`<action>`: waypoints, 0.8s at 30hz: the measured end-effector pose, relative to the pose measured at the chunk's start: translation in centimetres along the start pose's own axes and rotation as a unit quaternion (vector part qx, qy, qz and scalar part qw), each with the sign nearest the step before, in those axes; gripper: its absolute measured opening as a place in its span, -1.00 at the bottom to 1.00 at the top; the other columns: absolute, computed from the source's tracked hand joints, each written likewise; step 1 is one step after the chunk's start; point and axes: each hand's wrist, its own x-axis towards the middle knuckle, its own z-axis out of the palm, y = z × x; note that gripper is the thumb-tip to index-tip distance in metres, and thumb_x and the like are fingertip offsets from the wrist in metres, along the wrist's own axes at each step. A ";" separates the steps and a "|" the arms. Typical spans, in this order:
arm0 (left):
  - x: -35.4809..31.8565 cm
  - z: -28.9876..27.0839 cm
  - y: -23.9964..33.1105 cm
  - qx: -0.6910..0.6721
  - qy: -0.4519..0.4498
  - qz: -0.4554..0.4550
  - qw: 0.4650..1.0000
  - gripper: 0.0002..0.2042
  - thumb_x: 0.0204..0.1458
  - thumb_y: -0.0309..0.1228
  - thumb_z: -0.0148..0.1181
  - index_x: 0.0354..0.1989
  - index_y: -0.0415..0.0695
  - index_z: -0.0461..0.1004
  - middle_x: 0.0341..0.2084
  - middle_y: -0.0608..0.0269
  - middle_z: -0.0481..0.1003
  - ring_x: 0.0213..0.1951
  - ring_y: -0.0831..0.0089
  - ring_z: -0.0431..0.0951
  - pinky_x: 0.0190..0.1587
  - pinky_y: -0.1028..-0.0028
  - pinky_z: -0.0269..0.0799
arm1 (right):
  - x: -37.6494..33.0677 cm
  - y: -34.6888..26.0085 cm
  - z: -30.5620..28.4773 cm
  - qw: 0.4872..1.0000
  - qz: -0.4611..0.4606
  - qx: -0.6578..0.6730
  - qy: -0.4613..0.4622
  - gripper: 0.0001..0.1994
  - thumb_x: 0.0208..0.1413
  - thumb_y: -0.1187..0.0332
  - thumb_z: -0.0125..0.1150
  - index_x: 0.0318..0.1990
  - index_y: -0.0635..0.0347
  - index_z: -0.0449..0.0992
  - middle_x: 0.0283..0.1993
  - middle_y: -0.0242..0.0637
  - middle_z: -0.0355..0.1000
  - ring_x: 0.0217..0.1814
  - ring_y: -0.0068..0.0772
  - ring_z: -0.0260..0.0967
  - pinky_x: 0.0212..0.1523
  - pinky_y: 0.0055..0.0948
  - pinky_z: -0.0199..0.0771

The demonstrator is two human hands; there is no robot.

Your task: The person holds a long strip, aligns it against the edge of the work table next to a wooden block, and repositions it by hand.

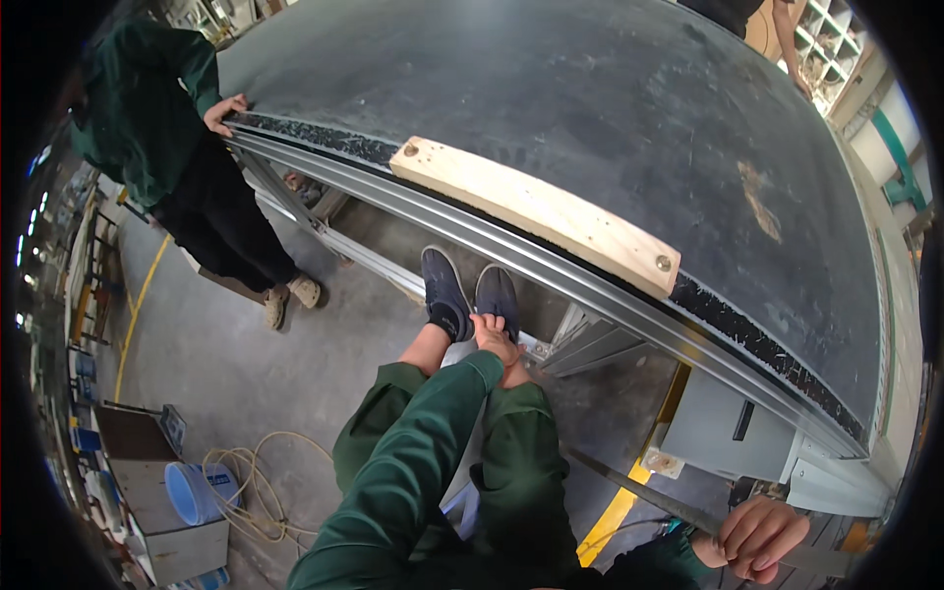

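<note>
My left arm stretches down past my knees, and my left hand (498, 340) lies at the ankle of my right foot, its fingers extended by the dark shoe (497, 292). Nothing shows in that hand. At the lower right, my right hand (762, 539) is closed round a long, flat grey bar (644, 489). The bar slants from beside my right knee to past my fist. Ahead of my feet stands a large table with a dark top (551, 88). A pale wooden block (536, 216) with a bolt near each end lies along its near edge.
Metal rails (413, 208) edge the table. A person (162, 128) in a green top stands at the left, one hand on its corner; another person's arm (787, 44) shows at the far right. A blue bucket (194, 494), a coiled hose (258, 487) and a grey cabinet (723, 418) stand nearby.
</note>
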 end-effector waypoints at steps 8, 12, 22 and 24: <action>1.9 0.4 2.6 0.288 0.084 0.084 0.950 -0.52 -0.03 -0.30 0.04 0.15 0.02 0.29 0.11 0.38 0.22 0.18 0.17 0.08 0.12 -0.20 -0.15 | 0.0 -0.6 -0.8 1.000 -0.012 0.017 -0.009 -0.77 0.13 0.25 0.11 -0.22 0.21 0.32 -0.61 -0.39 0.29 -0.68 -0.53 0.23 -0.66 -0.55 0.24; 2.1 0.5 2.2 0.257 0.060 0.050 0.963 -0.56 0.04 -0.26 -0.09 0.17 0.08 0.28 0.13 0.39 0.17 0.20 0.17 0.05 0.14 -0.22 -0.22 | -0.6 -0.8 -1.6 0.999 -0.021 0.034 -0.029 -0.77 0.12 0.26 0.12 -0.22 0.23 0.33 -0.64 -0.40 0.29 -0.69 -0.54 0.22 -0.69 -0.55 0.21; 1.4 0.5 2.2 0.312 0.050 0.076 0.946 -0.49 0.08 -0.11 -0.18 0.23 0.04 0.18 0.18 0.43 0.11 0.25 0.21 -0.05 0.16 -0.20 -0.31 | -0.2 -0.2 0.6 0.996 -0.037 0.038 0.074 -0.79 0.08 0.27 0.18 -0.40 0.23 0.38 -0.68 -0.41 0.26 -0.73 -0.57 0.17 -0.72 -0.59 0.16; 1.2 -0.2 3.2 0.395 0.066 0.107 0.910 -0.51 0.05 -0.20 -0.09 0.21 0.05 0.21 0.19 0.41 0.13 0.24 0.22 -0.01 0.14 -0.20 -0.21 | -0.2 -0.3 0.5 0.996 -0.034 0.032 0.076 -0.78 0.08 0.27 0.18 -0.41 0.23 0.37 -0.70 -0.42 0.25 -0.75 -0.58 0.16 -0.74 -0.59 0.14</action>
